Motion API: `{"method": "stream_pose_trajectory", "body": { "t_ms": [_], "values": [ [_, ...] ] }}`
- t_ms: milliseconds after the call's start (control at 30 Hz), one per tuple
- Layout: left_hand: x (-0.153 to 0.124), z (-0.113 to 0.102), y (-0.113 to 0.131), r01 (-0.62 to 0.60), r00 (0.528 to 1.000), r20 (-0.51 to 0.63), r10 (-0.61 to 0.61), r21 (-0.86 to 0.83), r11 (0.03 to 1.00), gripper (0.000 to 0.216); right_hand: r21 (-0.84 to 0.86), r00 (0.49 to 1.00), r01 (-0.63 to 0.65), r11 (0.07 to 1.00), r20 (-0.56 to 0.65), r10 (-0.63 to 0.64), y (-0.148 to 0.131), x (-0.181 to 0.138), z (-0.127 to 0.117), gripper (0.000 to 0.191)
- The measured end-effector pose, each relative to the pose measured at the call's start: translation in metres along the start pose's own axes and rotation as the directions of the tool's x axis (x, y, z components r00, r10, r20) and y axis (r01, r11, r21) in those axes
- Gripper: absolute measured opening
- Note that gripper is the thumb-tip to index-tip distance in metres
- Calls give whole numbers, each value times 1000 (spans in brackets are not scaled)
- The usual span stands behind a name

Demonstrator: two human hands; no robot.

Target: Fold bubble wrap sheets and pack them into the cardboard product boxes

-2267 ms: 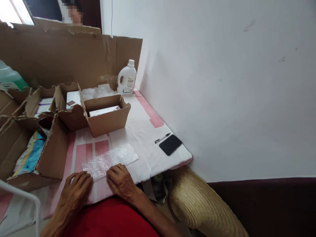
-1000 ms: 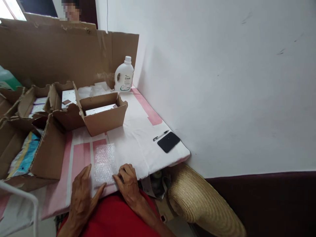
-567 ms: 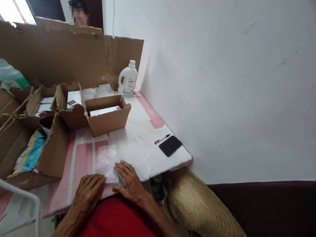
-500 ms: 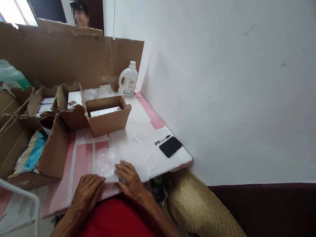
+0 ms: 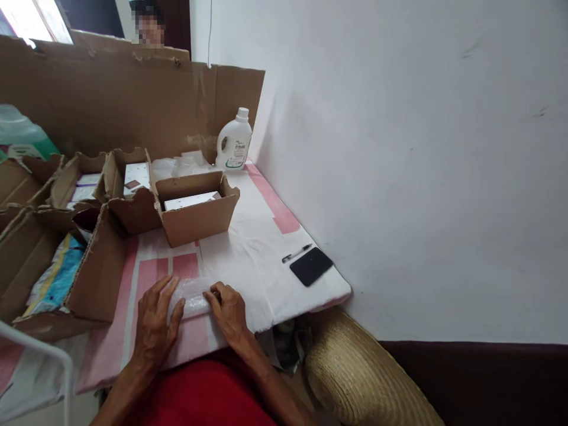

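A sheet of clear bubble wrap (image 5: 193, 296) lies near the front edge of the table, its near part lifted and folded over. My left hand (image 5: 155, 316) rests at its left side, fingers stretched forward and thumb apart, touching the edge. At the right side, my right hand (image 5: 229, 309) pinches the wrap between thumb and curled fingers. Whether anything lies inside the fold, I cannot tell.
Open cardboard boxes (image 5: 195, 222) hold white cartons and a blue packet (image 5: 62, 275). Behind stand a white jug (image 5: 235, 142), a green-liquid bottle (image 5: 24, 136) and a cardboard panel (image 5: 133, 100). A pen (image 5: 296, 254) and a black phone-like slab (image 5: 310, 266) lie right; a straw hat-like object (image 5: 350, 367) sits below.
Both hands have moved forward from the table edge. The near part of the bubble wrap is now folded away from me, and the sheet looks shorter.
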State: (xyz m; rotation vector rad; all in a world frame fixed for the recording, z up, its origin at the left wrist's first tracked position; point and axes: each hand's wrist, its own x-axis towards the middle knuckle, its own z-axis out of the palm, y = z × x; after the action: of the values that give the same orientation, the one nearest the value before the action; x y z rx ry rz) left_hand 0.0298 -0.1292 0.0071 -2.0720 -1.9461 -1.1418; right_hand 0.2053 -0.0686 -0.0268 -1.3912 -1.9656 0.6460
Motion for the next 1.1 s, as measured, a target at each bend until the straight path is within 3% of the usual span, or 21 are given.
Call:
{"method": "stream_pose_trajectory", "body": {
  "t_ms": [100, 200, 267, 400, 533, 733, 833, 900, 967, 1100],
  "values": [
    [-20, 11, 4, -234, 967, 128, 221, 101, 967, 56, -27, 1000, 3, 1000, 8, -2, 0, 0, 2, 18],
    [-38, 24, 6, -294, 937, 257, 237, 211, 932, 68, -68, 997, 24, 997, -73, -29, -4, -2, 0, 20],
    [-45, 31, 5, -300, 931, 291, 219, 271, 915, 73, -125, 982, 132, 983, -117, -146, -7, -6, -1, 32],
    [-48, 36, 1, -304, 930, 295, 220, 279, 911, 66, -137, 914, 404, 904, 29, -404, -3, -12, -2, 44],
    [-36, 31, -11, -274, 936, 287, 204, 229, 934, 61, -81, 915, 398, 914, 111, -389, 7, -12, -7, 40],
    [-4, 15, -31, -428, 892, 208, 402, 98, 899, 39, -94, 871, 479, 873, 177, -459, -3, 5, -22, 47],
    [15, 7, -23, -442, 889, 174, 423, 93, 892, 39, -204, 840, 541, 816, 177, -513, -18, 17, -27, 27],
    [31, 1, -12, -436, 895, 147, 422, 79, 897, 40, -231, 820, 572, 787, 137, -556, -29, 30, -40, 12],
    [47, -7, -2, -392, 918, 89, 386, 65, 918, 41, -235, 793, 601, 764, 58, -606, -41, 48, -66, 10],
    [71, -15, 4, -227, 970, -74, 230, 46, 973, 53, -250, 710, 606, 755, -257, -655, -72, 108, -132, 16]
  ]
}}
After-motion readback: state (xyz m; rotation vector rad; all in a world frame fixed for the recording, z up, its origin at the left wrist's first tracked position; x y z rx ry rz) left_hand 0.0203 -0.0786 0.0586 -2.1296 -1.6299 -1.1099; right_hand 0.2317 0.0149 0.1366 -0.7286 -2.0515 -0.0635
